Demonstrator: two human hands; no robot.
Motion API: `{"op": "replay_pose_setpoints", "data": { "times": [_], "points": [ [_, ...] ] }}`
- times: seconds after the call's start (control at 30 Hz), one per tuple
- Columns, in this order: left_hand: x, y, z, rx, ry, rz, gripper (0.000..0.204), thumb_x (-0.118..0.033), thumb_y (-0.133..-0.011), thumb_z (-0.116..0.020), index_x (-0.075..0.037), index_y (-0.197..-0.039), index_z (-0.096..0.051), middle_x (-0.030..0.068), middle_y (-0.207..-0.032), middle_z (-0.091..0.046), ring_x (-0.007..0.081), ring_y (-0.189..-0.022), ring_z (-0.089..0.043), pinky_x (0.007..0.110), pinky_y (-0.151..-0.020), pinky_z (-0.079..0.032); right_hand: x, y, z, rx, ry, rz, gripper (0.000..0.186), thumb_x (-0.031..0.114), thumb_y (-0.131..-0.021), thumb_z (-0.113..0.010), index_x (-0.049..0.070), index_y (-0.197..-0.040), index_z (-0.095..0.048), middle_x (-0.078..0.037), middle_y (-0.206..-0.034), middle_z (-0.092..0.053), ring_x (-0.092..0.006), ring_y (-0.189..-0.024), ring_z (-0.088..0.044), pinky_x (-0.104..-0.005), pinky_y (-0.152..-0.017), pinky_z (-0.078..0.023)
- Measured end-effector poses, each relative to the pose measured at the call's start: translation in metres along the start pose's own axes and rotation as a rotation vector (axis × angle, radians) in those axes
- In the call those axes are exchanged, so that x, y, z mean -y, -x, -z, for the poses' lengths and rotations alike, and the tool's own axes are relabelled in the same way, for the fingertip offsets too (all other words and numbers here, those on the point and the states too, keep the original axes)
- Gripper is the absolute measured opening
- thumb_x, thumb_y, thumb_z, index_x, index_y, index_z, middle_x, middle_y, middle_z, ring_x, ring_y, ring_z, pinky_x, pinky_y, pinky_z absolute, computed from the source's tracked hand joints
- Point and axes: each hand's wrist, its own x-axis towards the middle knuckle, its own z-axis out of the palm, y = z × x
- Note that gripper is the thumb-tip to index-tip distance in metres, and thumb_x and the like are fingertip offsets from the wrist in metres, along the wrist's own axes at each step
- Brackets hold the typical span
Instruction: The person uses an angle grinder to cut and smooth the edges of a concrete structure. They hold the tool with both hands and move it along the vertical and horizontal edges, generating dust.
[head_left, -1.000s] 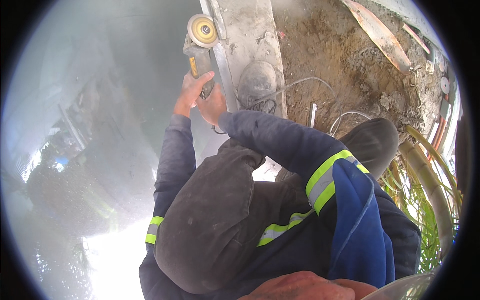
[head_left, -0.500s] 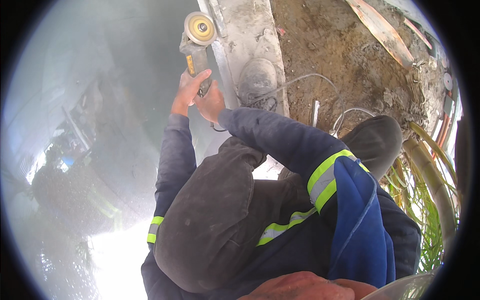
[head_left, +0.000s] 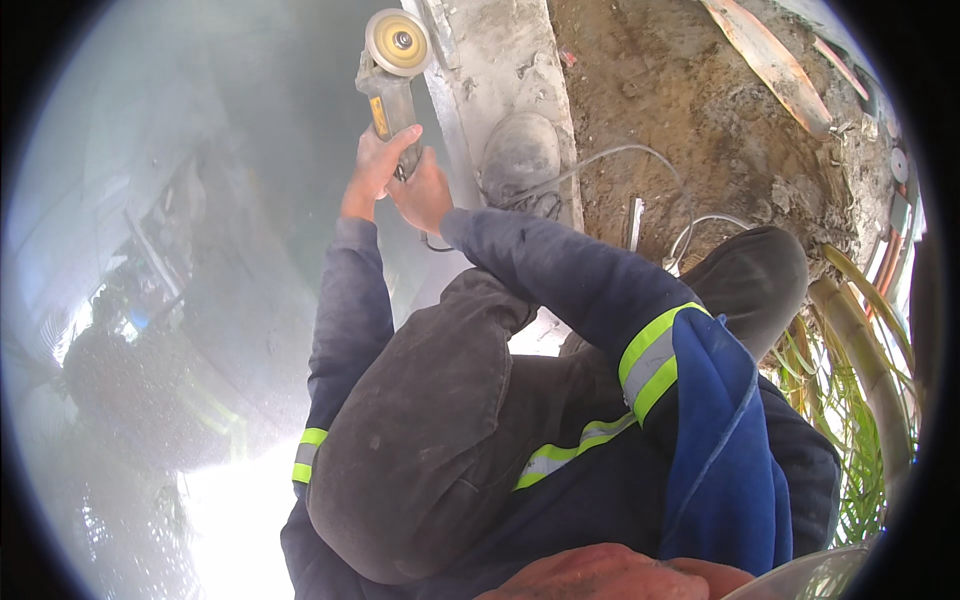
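An angle grinder (head_left: 392, 100) with a pale yellow disc (head_left: 400, 42) is held out ahead of me, its disc close to the left edge of a concrete strip (head_left: 478, 75). My left hand (head_left: 374, 168) is closed round the grinder's body, thumb across the top. Just behind it, my right hand (head_left: 423, 192) is wrapped round the rear end of the tool, where a dark cord (head_left: 432, 243) comes out. Whether the disc touches the concrete edge, I cannot tell. Pale dust hangs over the grey surface to the left.
My dusty shoe (head_left: 520, 155) rests on the concrete strip. A grey cable (head_left: 640, 150) loops over the brown soil (head_left: 640, 90) on the right. Beyond lie a worn board (head_left: 770, 65) and a white disc (head_left: 898, 165); plant stems (head_left: 860, 340) stand close on my right.
The grinder and both hands have shifted slightly away from me and a little left along the concrete edge. My grip looks the same.
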Motion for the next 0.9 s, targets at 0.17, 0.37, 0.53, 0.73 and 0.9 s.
{"op": "replay_pose_setpoints", "data": {
  "times": [0.17, 0.37, 0.53, 0.73, 0.9],
  "points": [
    [0.003, 0.002, -0.002, 0.004, 0.003, 0.03, 0.058, -0.024, -0.088, -0.082, 0.003, -0.133, -0.056, 0.0093, -0.11, -0.065, 0.018, -0.092, -0.066, 0.035, -0.08, -0.056, -0.004, 0.003, -0.004, -0.035, -0.018, 0.027, 0.061, 0.032, -0.089, -0.078, -0.009, -0.116, -0.041, -0.025, -0.099, -0.068, -0.0359, -0.092, -0.072, -0.0453, -0.078, -0.054],
    [0.006, 0.01, -0.001, 0.027, 0.043, 0.017, 0.057, -0.023, -0.085, -0.083, 0.003, -0.129, -0.059, 0.0109, -0.111, -0.066, 0.0198, -0.096, -0.067, 0.037, -0.084, -0.055, -0.004, 0.007, -0.002, 0.013, 0.049, -0.08, 0.066, 0.037, -0.089, -0.079, -0.009, -0.117, -0.041, -0.027, -0.103, -0.068, -0.0373, -0.094, -0.072, -0.0451, -0.079, -0.055],
    [0.006, 0.014, -0.003, 0.023, 0.029, 0.029, 0.058, -0.024, -0.086, -0.082, 0.003, -0.131, -0.058, 0.0113, -0.112, -0.067, 0.0198, -0.097, -0.067, 0.037, -0.085, -0.055, -0.009, 0.009, -0.001, 0.02, 0.077, -0.068, 0.065, 0.036, -0.089, -0.079, -0.008, -0.118, -0.04, -0.027, -0.105, -0.068, -0.0377, -0.095, -0.072, -0.0462, -0.081, -0.055],
    [0.012, 0.019, -0.003, 0.021, 0.039, 0.05, 0.058, -0.023, -0.086, -0.082, 0.003, -0.132, -0.058, 0.0123, -0.115, -0.067, 0.0206, -0.099, -0.066, 0.038, -0.086, -0.055, -0.009, 0.017, -0.001, 0.033, 0.103, -0.098, 0.066, 0.035, -0.09, -0.078, -0.009, -0.121, -0.04, -0.029, -0.11, -0.067, -0.0399, -0.101, -0.071, -0.0474, -0.085, -0.056],
    [0.013, 0.024, -0.004, 0.02, 0.048, 0.061, 0.057, -0.023, -0.086, -0.082, 0.002, -0.132, -0.058, 0.0122, -0.115, -0.067, 0.0207, -0.099, -0.066, 0.038, -0.086, -0.055, -0.005, 0.022, 0.002, 0.062, 0.096, -0.133, 0.071, 0.037, -0.09, -0.077, -0.01, -0.125, -0.038, -0.031, -0.115, -0.067, -0.042, -0.107, -0.07, -0.048, -0.089, -0.055]
  ]
}}
